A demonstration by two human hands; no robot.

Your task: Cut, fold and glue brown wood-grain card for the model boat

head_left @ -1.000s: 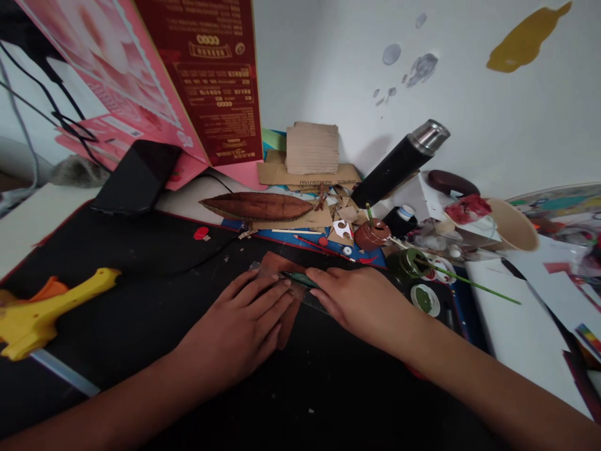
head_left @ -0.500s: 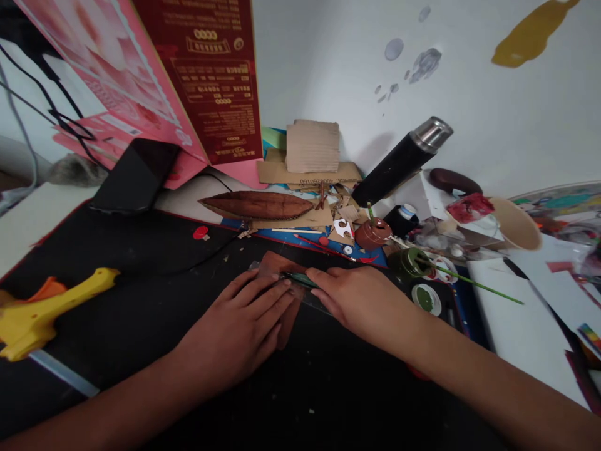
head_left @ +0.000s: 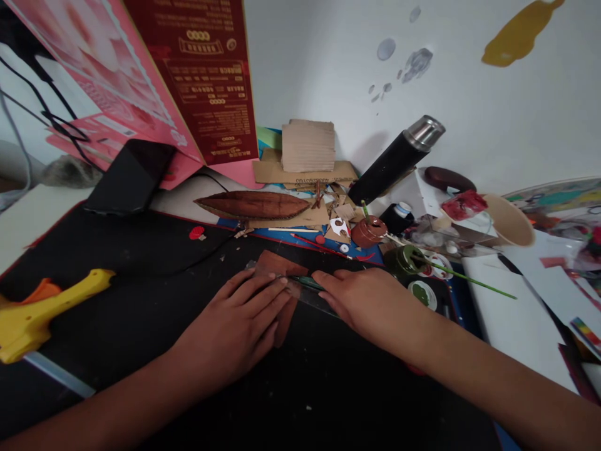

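Observation:
My left hand [head_left: 244, 319] lies flat with fingers stretched out, pressing on a brown strip of card [head_left: 273, 262] and a clear ruler-like sheet [head_left: 312, 300] across it. Just right of its fingertips, my right hand [head_left: 361, 300] is closed around a slim dark green craft knife [head_left: 304, 281]. The knife lies low along the clear sheet, pointing left toward the card; its tip is hard to make out. Behind the hands rests a brown boat-shaped piece [head_left: 253, 205].
A yellow glue gun [head_left: 51, 313] lies left on the black mat [head_left: 154, 263]. Behind are a phone [head_left: 131, 178], card scraps and a leaning black flask [head_left: 389, 166]. Toward the right stand a brown paint jar [head_left: 369, 232] and a green paint jar [head_left: 401, 260] with a brush.
My right hand has slid the knife slightly right, away from my left fingertips. My left hand stays pressed on the card. The whole view has shifted a little.

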